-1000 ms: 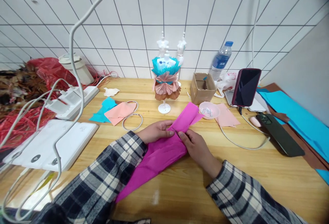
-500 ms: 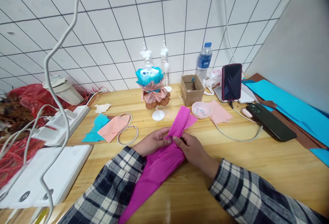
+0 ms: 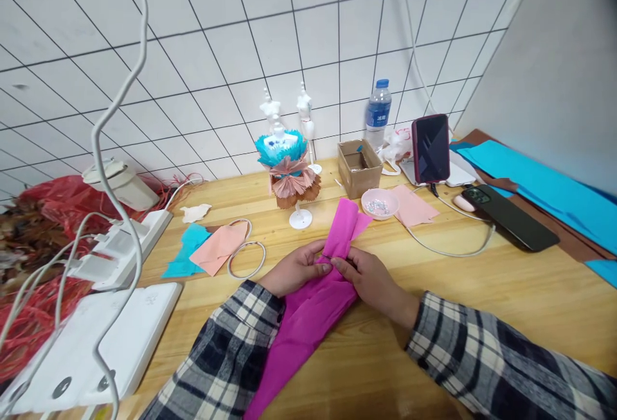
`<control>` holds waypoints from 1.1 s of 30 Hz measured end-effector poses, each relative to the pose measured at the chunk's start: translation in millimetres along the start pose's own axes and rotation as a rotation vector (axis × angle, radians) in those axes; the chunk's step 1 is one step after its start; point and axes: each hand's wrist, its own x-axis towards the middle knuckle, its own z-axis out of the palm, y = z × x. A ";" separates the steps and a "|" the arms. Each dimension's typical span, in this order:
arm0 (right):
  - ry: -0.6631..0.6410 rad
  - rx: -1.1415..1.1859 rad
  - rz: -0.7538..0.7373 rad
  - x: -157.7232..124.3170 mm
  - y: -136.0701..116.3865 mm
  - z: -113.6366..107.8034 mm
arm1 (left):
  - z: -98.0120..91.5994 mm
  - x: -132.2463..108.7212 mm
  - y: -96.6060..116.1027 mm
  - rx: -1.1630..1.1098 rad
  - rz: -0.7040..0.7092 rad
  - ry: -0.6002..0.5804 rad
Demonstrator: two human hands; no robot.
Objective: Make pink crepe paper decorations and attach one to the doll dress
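Observation:
A long strip of magenta crepe paper (image 3: pixel 308 317) lies diagonally on the wooden table (image 3: pixel 482 317), gathered into folds at its middle. My left hand (image 3: pixel 296 270) and my right hand (image 3: pixel 369 279) meet at that gathered spot, each pinching the paper with thumb and fingers. The paper's far end (image 3: pixel 344 227) fans out toward a small pink dish of beads (image 3: pixel 379 203). Behind it stands a small mannequin stand wearing a blue, pink and brown paper dress (image 3: pixel 289 173).
Blue and peach paper pieces (image 3: pixel 207 250) and two wire rings (image 3: pixel 247 258) lie at left, beside power strips (image 3: pixel 120 240) and white cables. A cardboard box (image 3: pixel 359 166), water bottle (image 3: pixel 378 112), propped phone (image 3: pixel 430 148), flat phone (image 3: pixel 513 218) and blue sheets (image 3: pixel 544 185) are at right.
The view has shifted, sliding the scene a little left and up. Both hands have stayed pinched on the magenta paper at its gathered middle, drawing slightly closer together.

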 end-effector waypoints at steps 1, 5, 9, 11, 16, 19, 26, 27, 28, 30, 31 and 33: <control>-0.002 -0.002 0.002 0.1 0.8 0.1 | -0.2 0.0 0.1 0.009 0.002 -0.002; -0.005 -0.009 0.001 0.3 2.3 0.1 | -0.9 0.0 -0.1 0.059 0.027 0.000; -0.009 0.009 -0.006 1.4 2.1 -0.6 | -2.1 0.1 -2.3 0.076 0.037 -0.002; -0.012 0.007 -0.002 2.1 2.3 -0.8 | -2.6 0.1 -3.5 0.082 0.032 0.008; -0.026 0.018 0.010 2.2 3.0 -1.4 | -1.4 0.5 -2.5 0.108 0.033 0.020; -0.039 0.017 0.006 1.8 2.9 -2.5 | -0.3 0.5 -0.5 0.128 0.044 0.012; -0.083 0.065 0.000 2.8 1.7 -8.4 | 1.5 -0.6 0.8 0.094 0.040 0.008; -0.095 0.062 0.002 3.0 1.6 -9.2 | 1.5 -0.7 0.4 0.087 0.034 0.008; -0.099 0.045 0.006 3.3 1.4 -10.0 | 1.4 -0.9 0.0 0.079 0.026 0.007; -0.085 0.004 0.016 3.7 1.1 -11.7 | 0.2 -2.2 -0.4 0.067 0.005 0.008; -0.074 -0.009 0.021 3.9 0.8 -12.7 | -0.8 -3.5 0.2 0.069 -0.009 0.016; -0.074 -0.027 0.027 4.3 -0.1 -15.0 | -3.3 -7.8 3.6 0.109 -0.048 0.037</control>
